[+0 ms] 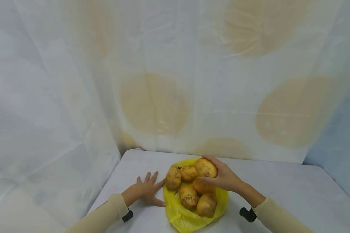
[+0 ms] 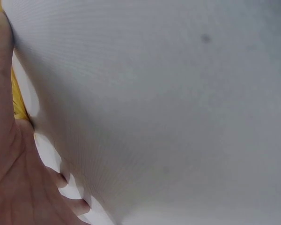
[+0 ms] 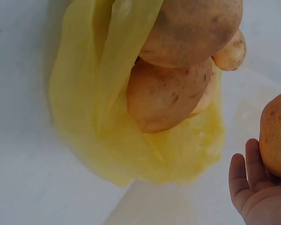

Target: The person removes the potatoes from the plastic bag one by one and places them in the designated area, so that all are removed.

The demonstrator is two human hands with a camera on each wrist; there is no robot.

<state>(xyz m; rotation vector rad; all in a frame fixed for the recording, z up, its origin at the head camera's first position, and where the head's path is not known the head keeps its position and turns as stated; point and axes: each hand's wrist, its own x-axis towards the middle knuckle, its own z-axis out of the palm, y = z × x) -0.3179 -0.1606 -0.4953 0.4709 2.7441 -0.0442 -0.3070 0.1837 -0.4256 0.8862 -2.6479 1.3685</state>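
A yellow plastic bag [image 1: 175,213] lies open on the table with several potatoes [image 1: 188,196] in it. My right hand [image 1: 228,176] grips one potato [image 1: 205,167] between thumb and fingers at the bag's far right side. In the right wrist view that held potato [image 3: 277,136] shows at the right edge, beside the bag [image 3: 79,103]. My left hand [image 1: 148,190] rests with fingers spread on the table just left of the bag, its thumb and forefinger reaching the bag's edge. In the left wrist view, the palm [image 2: 18,183] shows along the left edge.
The white table [image 1: 274,184] extends to both sides of the bag. A pale sheet with tan round patches [image 1: 154,103] hangs behind it, and more sheeting [image 1: 46,129] hangs on the left. Dark wrist straps [image 1: 248,214] show at the sleeves.
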